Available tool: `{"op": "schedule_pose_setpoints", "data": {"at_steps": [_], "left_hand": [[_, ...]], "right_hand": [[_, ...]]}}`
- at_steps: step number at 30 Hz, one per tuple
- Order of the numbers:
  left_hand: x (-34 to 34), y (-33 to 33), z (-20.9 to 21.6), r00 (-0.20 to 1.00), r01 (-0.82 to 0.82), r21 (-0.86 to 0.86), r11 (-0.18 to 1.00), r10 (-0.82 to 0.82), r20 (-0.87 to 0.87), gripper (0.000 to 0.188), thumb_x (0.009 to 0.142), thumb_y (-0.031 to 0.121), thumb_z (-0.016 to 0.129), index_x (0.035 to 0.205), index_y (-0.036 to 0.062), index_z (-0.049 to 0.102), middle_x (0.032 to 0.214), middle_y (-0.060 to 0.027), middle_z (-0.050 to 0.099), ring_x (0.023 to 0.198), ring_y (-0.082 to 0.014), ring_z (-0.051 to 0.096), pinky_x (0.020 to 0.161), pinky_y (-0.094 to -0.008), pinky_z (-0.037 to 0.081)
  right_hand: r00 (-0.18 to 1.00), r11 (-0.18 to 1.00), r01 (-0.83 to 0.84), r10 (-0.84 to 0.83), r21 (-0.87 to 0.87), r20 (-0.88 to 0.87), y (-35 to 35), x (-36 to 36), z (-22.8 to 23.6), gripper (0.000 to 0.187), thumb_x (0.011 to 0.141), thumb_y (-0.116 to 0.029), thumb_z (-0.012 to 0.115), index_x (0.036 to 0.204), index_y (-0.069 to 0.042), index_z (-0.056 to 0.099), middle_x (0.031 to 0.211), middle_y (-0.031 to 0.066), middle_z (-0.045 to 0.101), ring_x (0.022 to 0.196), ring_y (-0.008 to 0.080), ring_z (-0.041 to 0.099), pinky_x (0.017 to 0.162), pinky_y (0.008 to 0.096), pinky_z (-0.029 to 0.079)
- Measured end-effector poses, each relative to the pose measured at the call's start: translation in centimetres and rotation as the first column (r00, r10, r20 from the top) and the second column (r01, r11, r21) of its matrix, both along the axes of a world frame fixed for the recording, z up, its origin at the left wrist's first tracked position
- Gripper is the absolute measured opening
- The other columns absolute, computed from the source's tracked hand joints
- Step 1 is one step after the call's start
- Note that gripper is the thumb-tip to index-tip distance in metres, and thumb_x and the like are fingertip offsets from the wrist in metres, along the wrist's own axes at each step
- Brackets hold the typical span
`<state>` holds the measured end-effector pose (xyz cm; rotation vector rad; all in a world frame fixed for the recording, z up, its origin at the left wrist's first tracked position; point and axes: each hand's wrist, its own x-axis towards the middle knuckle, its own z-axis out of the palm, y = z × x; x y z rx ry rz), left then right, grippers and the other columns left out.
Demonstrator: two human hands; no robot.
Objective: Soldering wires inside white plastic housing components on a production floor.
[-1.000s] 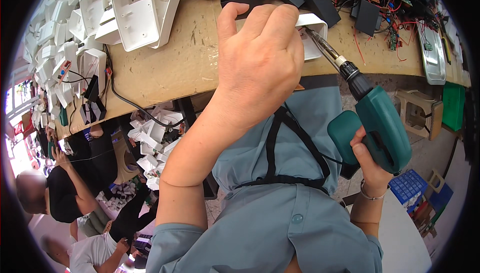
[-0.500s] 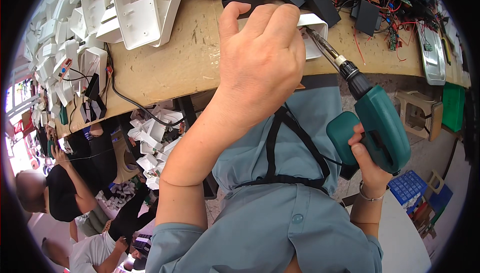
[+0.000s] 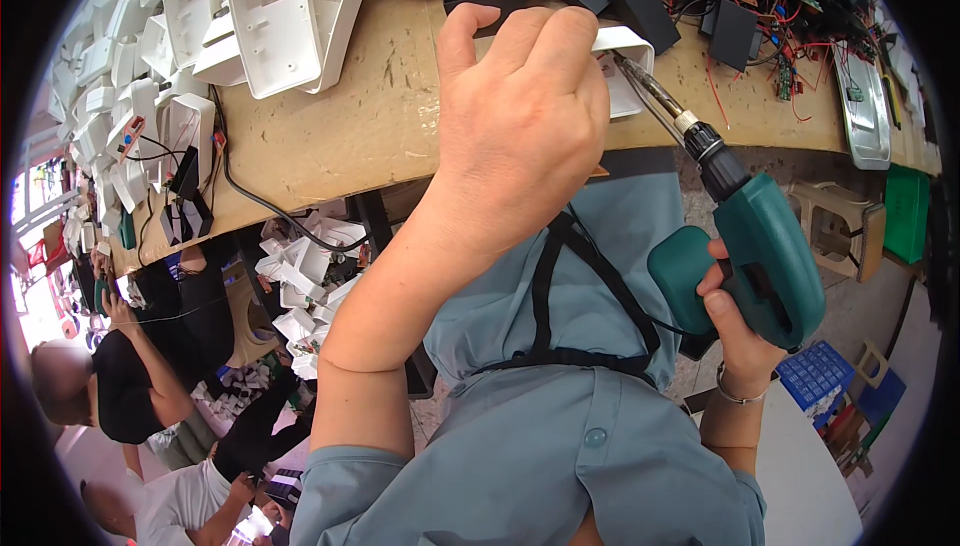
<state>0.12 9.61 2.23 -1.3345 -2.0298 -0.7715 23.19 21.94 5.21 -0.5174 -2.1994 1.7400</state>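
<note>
My right hand is wrapped round the grip of a green pistol-shaped soldering gun. Its metal tip slants up and left into a white plastic case near the table's front edge. A thin tube runs alongside the tip. Above that case's left side, my left hand is closed with its knuckles up and index finger crooked. Its fingertips are hidden, so what they pinch cannot be made out. Much of the case lies behind this hand.
White plastic cases pile up on the table's left. Black cases and circuit boards with red wires lie at the far right, beside a metal tray. A black cable hangs over the table edge. Two people sit at lower left.
The soldering gun's body has shifted very slightly down and right, its tip still in the white case. My left hand is almost unmoved. The person at lower left has moved a little.
</note>
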Motion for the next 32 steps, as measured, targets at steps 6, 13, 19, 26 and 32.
{"op": "schedule_pose_setpoints", "data": {"at_steps": [6,13,19,26,32], "left_hand": [[0.1,-0.1,0.1,1.0,0.004,-0.013,1.0,-0.004,0.007,0.008,0.068,-0.001,0.059,0.064,0.0026,0.054,0.086,-0.0043,0.055,0.084,-0.0196,0.056,0.081,-0.0434,0.036],[0.0,-0.1,0.0,1.0,0.008,-0.005,1.0,-0.007,0.011,0.007,0.068,-0.001,0.059,0.065,0.0027,0.055,0.085,-0.0041,0.054,0.084,-0.0194,0.056,0.082,-0.0431,0.036],[0.1,0.0,0.0,1.0,-0.003,0.0,1.0,0.003,0.005,0.007,0.069,-0.001,0.06,0.065,0.003,0.055,0.085,-0.004,0.054,0.084,-0.0192,0.056,0.082,-0.043,0.036],[0.1,0.0,0.1,1.0,-0.003,-0.016,1.0,0.003,0.015,0.007,0.069,-0.001,0.06,0.065,0.0026,0.055,0.086,-0.0039,0.055,0.084,-0.0194,0.057,0.082,-0.0431,0.035],[0.1,0.0,0.0,1.0,-0.008,-0.002,1.0,0.008,0.002,0.006,0.068,0.0,0.06,0.065,0.0024,0.056,0.086,-0.0044,0.055,0.084,-0.0196,0.057,0.082,-0.0434,0.035]], "right_hand": [[1.0,0.998,0.013,-0.015,0.06,0.019,-0.3,-0.4,0.1,0.05,0.077,-0.002,0.068,0.122,0.007,0.049,0.101,0.0166,0.062,0.074,0.0169,0.06,0.067,0.0286,0.05],[0.99,0.992,0.128,-0.127,-0.001,0.061,-0.6,-0.2,0.2,0.046,0.075,0.001,0.07,0.116,0.006,0.05,0.089,0.0106,0.063,0.073,0.0144,0.061,0.065,0.0269,0.051],[0.987,0.988,0.152,-0.151,-0.014,0.049,-0.9,-0.2,0.2,0.045,0.074,0.004,0.069,0.115,0.007,0.049,0.091,0.0116,0.062,0.072,0.015,0.061,0.064,0.0282,0.052],[0.997,0.999,0.045,-0.046,0.021,0.063,-0.4,-0.1,0.5,0.052,0.077,-0.002,0.067,0.125,0.007,0.047,0.105,0.0192,0.062,0.076,0.0169,0.061,0.069,0.0288,0.049],[0.996,0.997,0.056,-0.06,0.058,0.068,-0.5,0.2,0.3,0.055,0.077,-0.003,0.067,0.127,0.007,0.046,0.114,0.0234,0.06,0.076,0.0168,0.061,0.073,0.0303,0.05]]}}
